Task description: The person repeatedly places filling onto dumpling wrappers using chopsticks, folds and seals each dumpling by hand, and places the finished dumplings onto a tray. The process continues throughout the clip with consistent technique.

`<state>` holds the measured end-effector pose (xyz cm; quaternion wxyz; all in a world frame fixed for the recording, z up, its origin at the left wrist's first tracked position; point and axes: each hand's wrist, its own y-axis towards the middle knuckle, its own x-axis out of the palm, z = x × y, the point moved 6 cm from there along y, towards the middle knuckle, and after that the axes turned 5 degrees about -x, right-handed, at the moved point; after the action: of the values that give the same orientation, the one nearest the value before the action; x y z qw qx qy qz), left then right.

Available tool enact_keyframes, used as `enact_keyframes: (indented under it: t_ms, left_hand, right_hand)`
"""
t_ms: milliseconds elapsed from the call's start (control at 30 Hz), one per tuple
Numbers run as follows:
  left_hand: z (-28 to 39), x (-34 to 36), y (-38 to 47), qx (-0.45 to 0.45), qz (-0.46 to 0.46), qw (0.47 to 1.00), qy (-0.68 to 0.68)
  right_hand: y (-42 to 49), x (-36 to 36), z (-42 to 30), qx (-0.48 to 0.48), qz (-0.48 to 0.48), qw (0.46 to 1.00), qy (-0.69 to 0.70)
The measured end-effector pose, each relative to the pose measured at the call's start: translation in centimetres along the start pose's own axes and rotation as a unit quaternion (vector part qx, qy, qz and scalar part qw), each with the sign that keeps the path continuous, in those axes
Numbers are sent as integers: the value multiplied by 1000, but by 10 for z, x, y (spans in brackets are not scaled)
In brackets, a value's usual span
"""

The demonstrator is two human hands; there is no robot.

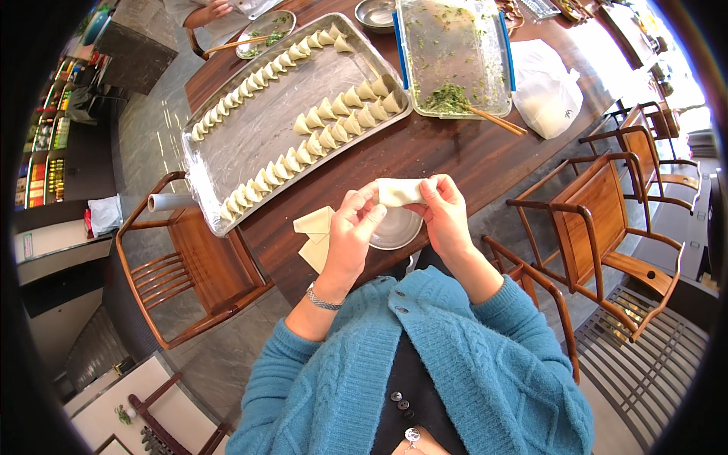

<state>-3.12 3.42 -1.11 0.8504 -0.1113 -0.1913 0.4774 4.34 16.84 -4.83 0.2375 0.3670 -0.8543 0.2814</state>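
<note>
Between my left hand [354,227] and my right hand [447,213], a folded dough wrapper [398,192] is pinched at both ends, with greenish filling faintly showing through. It is held above a small bowl [395,228], which my hands partly cover. Left of my left hand lie several loose wrappers [316,227] on the table. Beyond my hands, a large metal tray [256,136] bears rows of folded dumplings [313,149]. A clear plastic container [449,57] with blue clips holds chopped green filling [446,98] and a pair of chopsticks [497,120].
A white plastic bag [546,91] sits right of the container. Past the tray are a plate [267,31] of filling with chopsticks, a metal bowl [375,12] and another person's hand [218,9]. Wooden chairs [193,256] flank the dark wooden table [455,153]; a film roll [170,202] protrudes by the tray.
</note>
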Motion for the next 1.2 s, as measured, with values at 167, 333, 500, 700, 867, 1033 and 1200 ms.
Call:
enact_keyframes:
  t_ms: [167, 333, 500, 700, 867, 1033, 1200]
  left_hand:
    - [-5, -6, -3, 5, 52, 998, 44]
    - [-17, -5, 5, 11, 33, 995, 93]
    - [-4, -4, 10, 156, 74, 971, 164]
    - [-19, -1, 15, 0, 18, 993, -116]
    - [-30, 2, 17, -98, 4, 968, -233]
    - [-33, 1, 19, -93, 0, 975, -200]
    - [-26, -6, 18, 12, 94, 995, 40]
  right_hand:
    - [-2, 2, -1, -13, 16, 1000, 1]
    - [-4, 4, -1, -15, 16, 999, -34]
    - [-7, 6, 0, -16, 7, 998, -61]
    - [-8, 3, 0, -28, -5, 997, -75]
    - [-9, 0, 1, -40, -1, 995, -94]
    - [-12, -1, 4, -22, -5, 995, -98]
    - [-13, 3, -8, -117, 20, 942, -315]
